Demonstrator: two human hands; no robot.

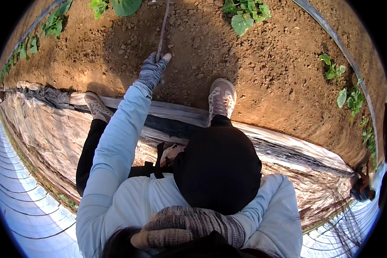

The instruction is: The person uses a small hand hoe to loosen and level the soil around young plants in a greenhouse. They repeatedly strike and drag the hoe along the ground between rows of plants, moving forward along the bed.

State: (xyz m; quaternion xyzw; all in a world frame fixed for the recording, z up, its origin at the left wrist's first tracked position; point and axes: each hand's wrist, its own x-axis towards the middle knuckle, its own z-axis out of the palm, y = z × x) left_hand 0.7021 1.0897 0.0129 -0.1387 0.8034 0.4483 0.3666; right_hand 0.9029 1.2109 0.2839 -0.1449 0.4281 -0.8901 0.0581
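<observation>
My left hand [154, 71], in a grey knitted glove with pale fingertips, reaches out over the brown soil. Its fingers are closed round the near end of a thin stick [163, 30], which runs away from me past the top edge of the view. Folded across my chest, my right hand [187, 225] wears a matching grey glove. Its fingers look curled and pressed together; whatever they may hold is hidden. My black-clad bent knee [219, 170] rises just beyond that hand.
Leafy seedlings [245, 17] grow from the soil [284, 73], with more plants [350, 99] at the right. My shoes [222, 96] stand by a strip of wrinkled sheeting [296, 148]. A curved pale line [331, 32] crosses the far right. Another person [363, 187] is at the right rim.
</observation>
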